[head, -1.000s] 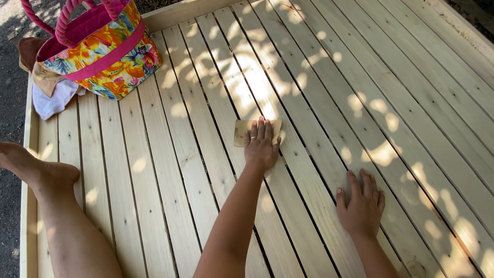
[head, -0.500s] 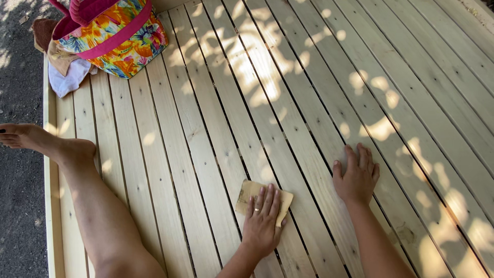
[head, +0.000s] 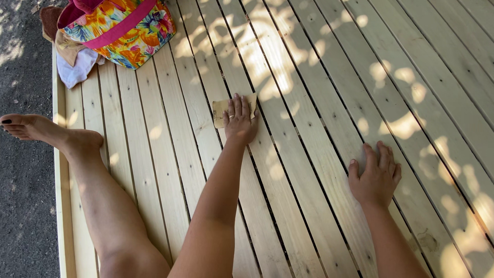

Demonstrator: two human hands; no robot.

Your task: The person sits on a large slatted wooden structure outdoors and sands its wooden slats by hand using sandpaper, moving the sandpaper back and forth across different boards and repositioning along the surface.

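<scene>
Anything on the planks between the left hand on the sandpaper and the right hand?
Nothing: head view shows only bare pale wooden deck planks between the left hand on the tan sandpaper sheet and the flat right hand.

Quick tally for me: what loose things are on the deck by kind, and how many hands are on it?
Sandpaper sheet, under the left hand: 1
Floral bag: 1
White cloth by the bag: 1
Hands flat on the deck, counting the right hand: 2
Total: 5
</scene>
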